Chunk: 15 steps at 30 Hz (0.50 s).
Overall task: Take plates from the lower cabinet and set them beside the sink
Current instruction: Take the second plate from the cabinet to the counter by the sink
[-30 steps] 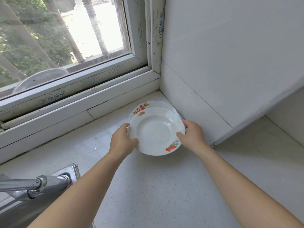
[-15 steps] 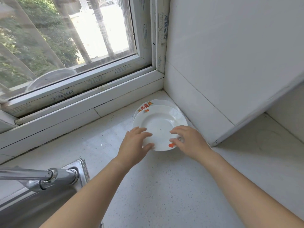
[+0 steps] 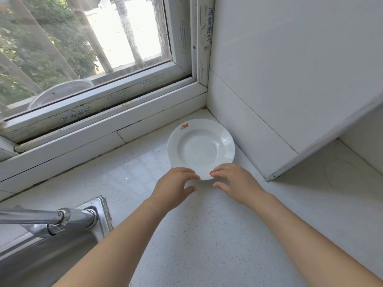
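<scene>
— Plates sit stacked in the table corner, below the window and against the wall; only the top one shows. Where from the hands?

— At twelve o'clock. Left hand is at the rim's seven o'clock, right hand at five; both are loose, gripping nothing, fingertips on the near edge.

— Nearer hand?

— Neither. The sink lies at nine o'clock.

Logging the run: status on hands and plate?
Left hand and right hand open, fingertips at plate near rim. Plate flat on counter, corner by wall. Nothing in the way.
</scene>
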Available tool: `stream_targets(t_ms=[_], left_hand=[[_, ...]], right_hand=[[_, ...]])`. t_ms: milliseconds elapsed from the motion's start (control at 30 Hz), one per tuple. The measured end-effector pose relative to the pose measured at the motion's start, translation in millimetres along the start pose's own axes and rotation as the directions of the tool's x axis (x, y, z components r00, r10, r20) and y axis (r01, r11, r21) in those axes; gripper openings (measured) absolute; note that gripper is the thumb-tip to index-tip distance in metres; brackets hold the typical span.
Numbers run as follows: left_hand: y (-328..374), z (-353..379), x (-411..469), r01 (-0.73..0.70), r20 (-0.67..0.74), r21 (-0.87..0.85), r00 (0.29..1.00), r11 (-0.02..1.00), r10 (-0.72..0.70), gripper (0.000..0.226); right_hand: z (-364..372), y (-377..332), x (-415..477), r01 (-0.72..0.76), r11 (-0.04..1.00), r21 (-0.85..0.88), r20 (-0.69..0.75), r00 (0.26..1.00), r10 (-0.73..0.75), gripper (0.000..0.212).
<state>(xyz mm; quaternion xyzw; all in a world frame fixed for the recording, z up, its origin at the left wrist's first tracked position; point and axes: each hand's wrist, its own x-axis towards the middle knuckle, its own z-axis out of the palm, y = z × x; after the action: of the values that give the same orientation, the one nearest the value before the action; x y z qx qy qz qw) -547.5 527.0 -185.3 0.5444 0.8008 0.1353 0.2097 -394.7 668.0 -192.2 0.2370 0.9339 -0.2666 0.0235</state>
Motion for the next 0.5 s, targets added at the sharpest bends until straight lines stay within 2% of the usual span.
stream_targets(t_ms=[200,367,500], left_hand=[[-1,7,1,0.017,0.004,0.005,1.000,1.000,-0.017,0.038],[6,1,-4,-0.002,0.071,0.046,0.997,0.999,-0.002,0.044],[11,-14,-21,0.055,0.015,0.058,0.998,0.997,-0.055,0.049]], right_hand=[[3,1,2,-0.030,0.999,0.021,-0.043,0.999,0.030,0.030],[-2,-5,-2,-0.047,0.996,0.078,-0.081,0.995,0.053,0.025],[-12,-17,-16,-0.062,0.985,0.158,-0.135,0.987,0.083,0.030]])
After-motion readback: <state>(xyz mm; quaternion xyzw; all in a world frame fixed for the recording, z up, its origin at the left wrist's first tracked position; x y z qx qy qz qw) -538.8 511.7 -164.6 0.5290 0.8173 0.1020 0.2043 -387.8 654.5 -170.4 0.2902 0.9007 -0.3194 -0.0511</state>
